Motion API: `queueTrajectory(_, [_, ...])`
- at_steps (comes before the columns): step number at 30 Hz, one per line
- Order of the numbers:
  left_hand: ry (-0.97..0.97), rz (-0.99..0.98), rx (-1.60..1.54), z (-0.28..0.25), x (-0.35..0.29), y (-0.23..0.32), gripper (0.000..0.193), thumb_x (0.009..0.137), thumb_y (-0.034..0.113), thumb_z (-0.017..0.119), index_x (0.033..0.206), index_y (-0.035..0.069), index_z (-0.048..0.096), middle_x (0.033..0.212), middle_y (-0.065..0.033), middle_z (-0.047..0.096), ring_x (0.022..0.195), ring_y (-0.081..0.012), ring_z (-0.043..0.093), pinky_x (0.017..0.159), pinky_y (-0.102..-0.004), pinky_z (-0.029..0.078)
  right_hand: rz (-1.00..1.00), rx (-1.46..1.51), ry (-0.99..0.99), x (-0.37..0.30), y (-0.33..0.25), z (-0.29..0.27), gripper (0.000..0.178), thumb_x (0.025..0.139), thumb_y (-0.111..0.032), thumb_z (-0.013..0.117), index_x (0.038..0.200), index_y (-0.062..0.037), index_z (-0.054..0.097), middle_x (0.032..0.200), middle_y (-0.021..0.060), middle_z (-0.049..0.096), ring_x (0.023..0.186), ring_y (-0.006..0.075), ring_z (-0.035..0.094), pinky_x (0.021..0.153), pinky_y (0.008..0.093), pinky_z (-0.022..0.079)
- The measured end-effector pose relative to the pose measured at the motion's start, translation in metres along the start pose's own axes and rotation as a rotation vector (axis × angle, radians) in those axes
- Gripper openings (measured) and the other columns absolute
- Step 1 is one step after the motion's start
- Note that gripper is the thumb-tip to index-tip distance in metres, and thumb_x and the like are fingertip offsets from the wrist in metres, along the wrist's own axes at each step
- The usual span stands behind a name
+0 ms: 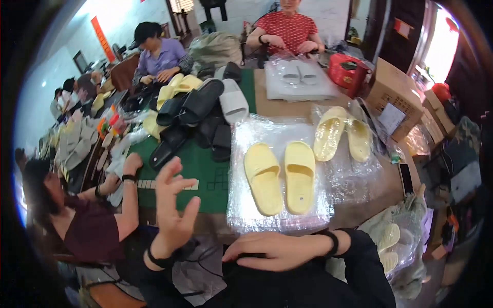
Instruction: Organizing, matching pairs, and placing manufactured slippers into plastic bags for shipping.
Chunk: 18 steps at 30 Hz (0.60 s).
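Raised above the table's front edge, my left hand [174,205] has its fingers spread and nothing in it. My right hand [280,250] hovers low in front of my body, fingers stretched to the left, thumb apart, holding nothing visible. Just beyond it, a left yellow slide slipper [263,177] and a right yellow slide slipper [300,177] lie side by side, toes away from me. Under them is a stack of clear plastic bags [239,210]. To their right, another pair of yellow slippers [331,134] lies in clear plastic.
Black slippers [203,102] pile up on the green mat [210,192], with a white slipper [234,100] beside them. A cardboard box [393,92] stands at right near a phone [405,178]. Bagged slippers [390,237] sit lower right. Co-workers sit left and across.
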<state>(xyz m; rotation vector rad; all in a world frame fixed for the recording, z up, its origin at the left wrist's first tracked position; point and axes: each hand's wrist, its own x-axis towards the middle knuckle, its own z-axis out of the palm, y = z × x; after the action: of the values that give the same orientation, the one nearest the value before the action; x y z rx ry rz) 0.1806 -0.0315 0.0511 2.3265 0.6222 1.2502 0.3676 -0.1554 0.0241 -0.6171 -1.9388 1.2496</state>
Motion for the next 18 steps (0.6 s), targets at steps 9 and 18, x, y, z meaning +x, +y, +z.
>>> queueTrajectory(9, [-0.291, -0.05, -0.311, 0.082, -0.003, 0.001, 0.028, 0.071, 0.0, 0.059, 0.099, 0.005, 0.057, 0.125, -0.018, 0.04, 0.112, -0.0311, 0.043, 0.094, -0.0378, 0.034, -0.363, 0.424, 1.142, 0.012, -0.153, 0.043, 0.036, 0.093, 0.0, 0.021, 0.063, -0.0083, 0.039, 0.061, -0.0004, 0.046, 0.043, 0.0085, 0.038, 0.045, 0.0184, 0.036])
queueTrajectory(18, [-0.239, -0.155, -0.264, 0.059, -0.019, -0.008, 0.025, 0.072, 0.0, 0.058, 0.097, 0.004, 0.058, 0.124, -0.0167, 0.042, 0.111, -0.0301, 0.044, 0.094, -0.0376, 0.034, -0.49, 0.227, 1.172, 0.025, -0.162, 0.038, 0.027, 0.083, 0.0, 0.041, 0.058, -0.009, 0.039, 0.064, -0.0004, 0.042, 0.045, 0.009, 0.039, 0.044, 0.0208, 0.034])
